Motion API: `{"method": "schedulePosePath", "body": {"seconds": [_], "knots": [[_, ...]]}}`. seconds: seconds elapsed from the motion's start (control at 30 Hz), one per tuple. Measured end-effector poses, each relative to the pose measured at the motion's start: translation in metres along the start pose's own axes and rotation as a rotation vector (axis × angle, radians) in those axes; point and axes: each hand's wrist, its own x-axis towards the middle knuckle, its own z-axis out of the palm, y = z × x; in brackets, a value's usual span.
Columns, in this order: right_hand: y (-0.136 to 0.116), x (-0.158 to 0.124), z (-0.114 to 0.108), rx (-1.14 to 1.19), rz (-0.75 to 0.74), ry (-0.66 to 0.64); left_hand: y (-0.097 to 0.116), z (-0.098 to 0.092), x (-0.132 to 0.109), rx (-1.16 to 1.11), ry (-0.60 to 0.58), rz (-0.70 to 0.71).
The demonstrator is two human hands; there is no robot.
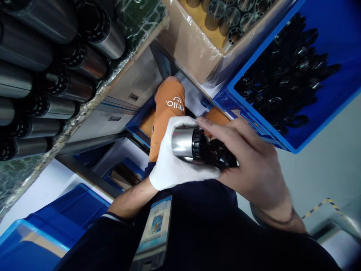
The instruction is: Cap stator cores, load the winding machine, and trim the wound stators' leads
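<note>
My left hand (175,165), in a white glove, is wrapped round a silver metal cylinder (182,142). A black notched ring (197,144) sits on the cylinder's right end. My bare right hand (251,162) is curled at that same end, with its forefinger reaching over to the left hand's fingertips. In its grasp are dark black plastic parts (222,153), close against the ring. Their exact shape is lost in shadow, and the cylinder's lower side is hidden by the glove.
Metal cylinders with black ends (62,111) lie in rows on the bench at left. A plastic-lined carton (194,56) holds upright metal tubes (232,17). The blue bin (299,146) at right contains many black plastic parts (284,79). Blue crates (67,210) stand lower left.
</note>
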Motion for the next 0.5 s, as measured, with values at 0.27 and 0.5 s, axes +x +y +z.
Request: {"method": "schedulePosePath", "body": {"seconds": [0.27,0.5], "knots": [[0.010,-0.010,0.022,0.234,-0.071,0.259,-0.004,0.005,-0.011,-0.048,0.113,-0.290],[0.005,-0.011,0.011,0.197,-0.078,0.190,0.011,0.020,-0.001,-0.257,0.307,-0.325]]}}
